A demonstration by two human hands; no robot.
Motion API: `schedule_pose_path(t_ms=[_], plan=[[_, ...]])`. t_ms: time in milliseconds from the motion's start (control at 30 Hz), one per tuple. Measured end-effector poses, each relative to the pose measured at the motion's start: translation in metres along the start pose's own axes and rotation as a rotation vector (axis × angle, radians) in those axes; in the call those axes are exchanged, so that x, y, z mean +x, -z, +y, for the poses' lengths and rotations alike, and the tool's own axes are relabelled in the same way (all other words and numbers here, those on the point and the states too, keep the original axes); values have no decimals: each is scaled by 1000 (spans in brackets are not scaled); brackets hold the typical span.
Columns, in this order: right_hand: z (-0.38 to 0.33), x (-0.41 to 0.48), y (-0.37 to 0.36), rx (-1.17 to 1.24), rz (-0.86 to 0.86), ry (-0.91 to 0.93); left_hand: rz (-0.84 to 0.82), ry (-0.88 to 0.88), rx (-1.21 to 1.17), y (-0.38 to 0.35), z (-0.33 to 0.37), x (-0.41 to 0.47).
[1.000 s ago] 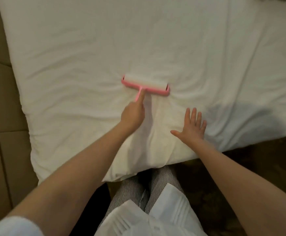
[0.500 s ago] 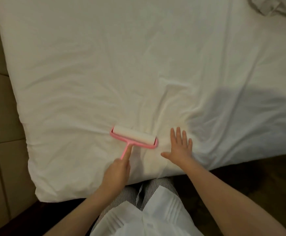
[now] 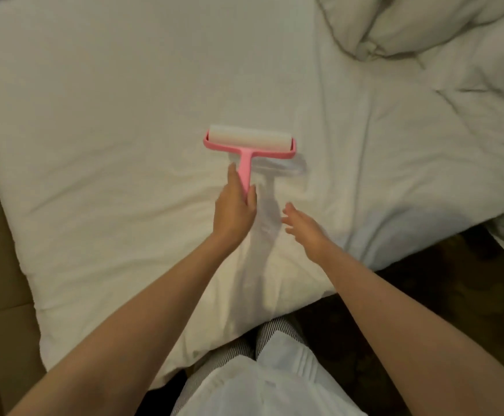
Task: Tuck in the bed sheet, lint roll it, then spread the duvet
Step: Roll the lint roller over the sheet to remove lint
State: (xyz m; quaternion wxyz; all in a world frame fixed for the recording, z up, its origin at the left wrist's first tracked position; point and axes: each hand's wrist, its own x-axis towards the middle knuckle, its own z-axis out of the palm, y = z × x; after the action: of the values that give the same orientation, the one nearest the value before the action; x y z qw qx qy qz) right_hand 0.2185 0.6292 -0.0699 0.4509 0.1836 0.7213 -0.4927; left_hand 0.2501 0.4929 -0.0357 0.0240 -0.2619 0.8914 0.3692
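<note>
Lint roller (image 3: 249, 141) handle sits clamped in left hand (image 3: 234, 211) over bed sheet (image 3: 109, 115), right hand (image 3: 304, 228) fingers apart.

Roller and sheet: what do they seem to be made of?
The roller has a frame and handle that look like moulded plastic, smooth and evenly pink. Its white drum looks like a matte roll of paper or tape, though the surface is too blurred to be sure. The sheet looks like woven fabric, perhaps cotton or a blend: matte white, with soft creases.
</note>
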Motion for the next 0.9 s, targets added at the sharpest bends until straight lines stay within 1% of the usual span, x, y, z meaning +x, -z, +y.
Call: schedule_pose_path(t_ms=[67, 133, 200, 267, 367, 533, 700, 900], plan=[[-23, -23, 4, 258, -106, 49, -8, -109, -53, 7, 24, -23], [-45, -54, 13, 468, -173, 173, -45, -253, -83, 15, 53, -45], [-63, -95, 33, 636, -140, 293, -98, -403, -121, 23, 85, -66], [-72, -139, 61, 726, -52, 411, -129, -525, -157, 29, 120, -87], [-68, -198, 108, 759, 112, 566, -170, -689, -209, 31, 177, -119], [-48, -283, 188, 854, 316, 701, -223, -844, -272, 7, 272, -174], [-18, -340, 285, 959, 506, 790, -313, -959, -350, -40, 371, -230], [17, -387, 438, 995, 768, 814, -430, -1129, -397, -128, 506, -276]])
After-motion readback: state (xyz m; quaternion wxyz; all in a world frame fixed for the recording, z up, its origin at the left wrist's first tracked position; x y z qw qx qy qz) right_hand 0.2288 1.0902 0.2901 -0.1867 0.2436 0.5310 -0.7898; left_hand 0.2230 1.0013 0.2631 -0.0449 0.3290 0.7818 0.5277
